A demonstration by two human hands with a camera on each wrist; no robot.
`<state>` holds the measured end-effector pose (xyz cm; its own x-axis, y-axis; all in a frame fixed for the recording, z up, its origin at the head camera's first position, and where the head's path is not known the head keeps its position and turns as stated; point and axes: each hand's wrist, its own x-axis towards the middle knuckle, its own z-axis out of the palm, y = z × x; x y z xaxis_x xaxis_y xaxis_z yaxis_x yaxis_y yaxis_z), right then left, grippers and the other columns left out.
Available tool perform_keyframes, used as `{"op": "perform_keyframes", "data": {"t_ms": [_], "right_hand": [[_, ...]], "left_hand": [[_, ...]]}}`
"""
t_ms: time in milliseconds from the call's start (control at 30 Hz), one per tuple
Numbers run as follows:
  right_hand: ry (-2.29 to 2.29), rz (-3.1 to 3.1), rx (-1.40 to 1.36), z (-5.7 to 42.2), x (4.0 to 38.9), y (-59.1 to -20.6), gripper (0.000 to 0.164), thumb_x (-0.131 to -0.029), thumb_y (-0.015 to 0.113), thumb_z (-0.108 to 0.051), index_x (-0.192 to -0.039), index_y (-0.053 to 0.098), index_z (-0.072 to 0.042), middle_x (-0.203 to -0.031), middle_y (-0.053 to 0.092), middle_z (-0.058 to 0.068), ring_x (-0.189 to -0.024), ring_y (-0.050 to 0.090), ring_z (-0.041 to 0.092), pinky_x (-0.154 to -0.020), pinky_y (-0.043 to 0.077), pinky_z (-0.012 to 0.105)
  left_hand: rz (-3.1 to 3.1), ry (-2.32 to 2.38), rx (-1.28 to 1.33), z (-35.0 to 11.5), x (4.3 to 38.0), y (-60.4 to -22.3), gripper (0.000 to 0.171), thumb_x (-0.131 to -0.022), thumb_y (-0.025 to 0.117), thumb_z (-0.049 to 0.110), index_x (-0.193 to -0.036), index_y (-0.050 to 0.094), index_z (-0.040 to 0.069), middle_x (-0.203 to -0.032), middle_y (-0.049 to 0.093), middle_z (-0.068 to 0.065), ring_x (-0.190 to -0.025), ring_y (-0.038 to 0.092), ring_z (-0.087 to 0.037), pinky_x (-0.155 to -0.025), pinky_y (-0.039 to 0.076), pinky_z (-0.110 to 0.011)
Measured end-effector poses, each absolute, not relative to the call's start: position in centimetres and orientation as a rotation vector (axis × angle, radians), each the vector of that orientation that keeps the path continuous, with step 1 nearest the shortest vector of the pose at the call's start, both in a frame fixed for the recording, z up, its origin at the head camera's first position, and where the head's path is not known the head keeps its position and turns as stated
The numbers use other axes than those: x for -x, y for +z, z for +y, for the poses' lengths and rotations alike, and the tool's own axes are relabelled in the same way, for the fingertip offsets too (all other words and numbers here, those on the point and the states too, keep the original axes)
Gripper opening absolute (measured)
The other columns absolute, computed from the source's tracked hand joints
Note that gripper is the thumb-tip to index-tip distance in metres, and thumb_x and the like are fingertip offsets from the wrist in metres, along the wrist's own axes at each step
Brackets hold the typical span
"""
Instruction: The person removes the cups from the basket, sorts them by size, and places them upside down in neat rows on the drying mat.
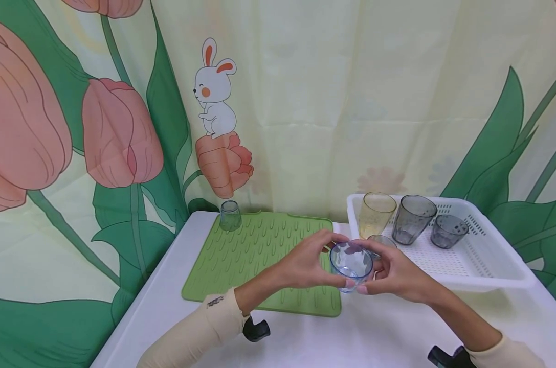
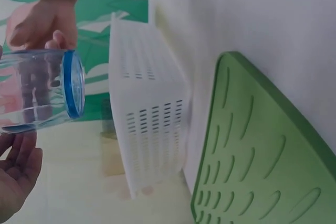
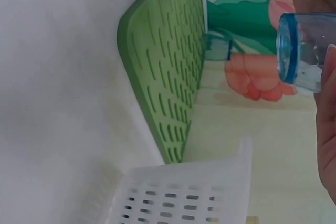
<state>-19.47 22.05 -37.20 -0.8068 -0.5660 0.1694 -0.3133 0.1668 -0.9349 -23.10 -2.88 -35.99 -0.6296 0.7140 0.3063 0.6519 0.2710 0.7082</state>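
Observation:
Both of my hands hold a clear, blue-tinted drinking glass (image 1: pixel 351 263), upright above the table near the mat's right edge. My left hand (image 1: pixel 305 260) grips its left side, thumb in front and fingers behind. From the right, my right hand (image 1: pixel 399 271) holds it the same way, the two thumbs close together. In the left wrist view the glass (image 2: pixel 39 90) shows a thick blue base raised off the table. The right wrist view shows that base too, with right-hand fingers (image 3: pixel 328 114) along the glass. Another small glass (image 1: pixel 230 217) stands on the green drying mat (image 1: pixel 259 255) at its far left corner.
A white perforated basket (image 1: pixel 503 268) stands at the right. It contains a yellow tumbler (image 1: pixel 376 214), a tall grey tumbler (image 1: pixel 413 220) and a short grey glass (image 1: pixel 449 232). Another glass (image 1: pixel 383 240) shows partly behind my right hand. A printed curtain (image 1: pixel 305 102) hangs behind the table.

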Motion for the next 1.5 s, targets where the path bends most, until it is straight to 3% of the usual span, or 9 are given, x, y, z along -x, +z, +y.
{"op": "perform_keyframes", "data": {"t_ms": [133,333,500,633,733,867,1067,1300,1500], "right_hand": [[-1.695,2.243,0.886,22.0,19.7,-37.9,0.074,-0.081,0.075,0.005,-0.144,0.037,0.008,-0.105,0.058,0.027,-0.070,0.067,0.010,-0.059,0.058,0.029],[-1.711,2.218,0.829,21.4,20.1,-39.7,0.071,-0.082,0.076,0.002,-0.143,0.040,0.005,-0.115,0.063,0.020,-0.088,0.066,0.012,-0.067,0.059,0.030],[-1.744,2.181,0.801,20.7,20.1,-41.5,0.070,-0.082,0.076,0.000,-0.143,0.043,0.000,-0.126,0.051,0.023,-0.096,0.063,0.012,-0.073,0.059,0.030],[-1.784,2.156,0.795,20.1,20.0,-42.4,0.065,-0.082,0.076,-0.001,-0.140,0.048,-0.007,-0.130,0.046,0.020,-0.102,0.063,0.013,-0.078,0.059,0.031],[-1.802,2.144,0.830,20.0,20.0,-42.6,0.060,-0.083,0.074,0.001,-0.138,0.051,-0.008,-0.120,0.059,0.011,-0.094,0.063,0.009,-0.074,0.059,0.030],[-1.881,2.048,0.875,20.4,20.0,-42.7,0.054,-0.086,0.069,0.008,-0.137,0.049,0.002,-0.109,0.070,0.001,-0.087,0.063,0.005,-0.068,0.058,0.028],[-1.959,1.993,0.861,21.1,19.9,-42.3,0.049,-0.089,0.064,0.011,-0.135,0.050,0.003,-0.104,0.070,-0.002,-0.079,0.067,0.007,-0.067,0.059,0.028],[-2.001,2.026,0.796,22.1,19.8,-41.5,0.056,-0.091,0.063,0.009,-0.141,0.039,0.010,-0.104,0.067,-0.002,-0.074,0.068,0.009,-0.064,0.058,0.026],[-2.018,2.062,0.778,22.6,20.0,-41.0,0.053,-0.092,0.061,0.009,-0.136,0.052,-0.018,-0.109,0.066,-0.004,-0.073,0.069,0.009,-0.063,0.058,0.027]], "left_hand": [[2.421,1.347,-1.326,-3.1,23.1,-35.4,0.072,-0.077,0.088,0.030,-0.138,0.053,0.012,-0.126,0.059,0.000,-0.111,0.057,-0.013,-0.098,0.048,-0.023],[2.391,1.395,-1.329,-3.0,23.0,-34.9,0.072,-0.078,0.087,0.028,-0.139,0.053,0.011,-0.125,0.058,-0.002,-0.112,0.057,-0.013,-0.098,0.048,-0.022],[2.387,1.409,-1.326,-3.0,22.8,-34.8,0.074,-0.078,0.087,0.027,-0.140,0.052,0.009,-0.126,0.057,-0.002,-0.114,0.058,-0.019,-0.098,0.049,-0.023],[2.386,1.426,-1.322,-3.0,22.7,-34.9,0.075,-0.078,0.087,0.026,-0.141,0.051,0.008,-0.126,0.057,-0.002,-0.112,0.056,-0.013,-0.098,0.050,-0.024],[2.382,1.453,-1.300,-3.1,22.7,-35.1,0.074,-0.078,0.087,0.026,-0.141,0.051,0.010,-0.126,0.056,-0.001,-0.112,0.055,-0.009,-0.098,0.049,-0.021],[2.360,1.515,-1.256,-3.4,22.8,-35.4,0.073,-0.079,0.086,0.026,-0.141,0.051,0.010,-0.129,0.056,0.000,-0.115,0.057,-0.014,-0.099,0.050,-0.025],[2.347,1.546,-1.189,-4.2,23.0,-35.7,0.073,-0.080,0.086,0.025,-0.142,0.050,0.013,-0.133,0.055,-0.004,-0.118,0.057,-0.018,-0.100,0.050,-0.031],[2.360,1.525,-1.117,-5.3,23.2,-36.6,0.076,-0.080,0.085,0.026,-0.145,0.047,0.015,-0.134,0.054,0.001,-0.117,0.056,-0.014,-0.097,0.051,-0.025],[2.310,1.541,-1.075,-5.7,23.4,-37.7,0.077,-0.083,0.083,0.028,-0.147,0.044,0.014,-0.136,0.053,-0.001,-0.119,0.057,-0.021,-0.098,0.051,-0.027]]}}
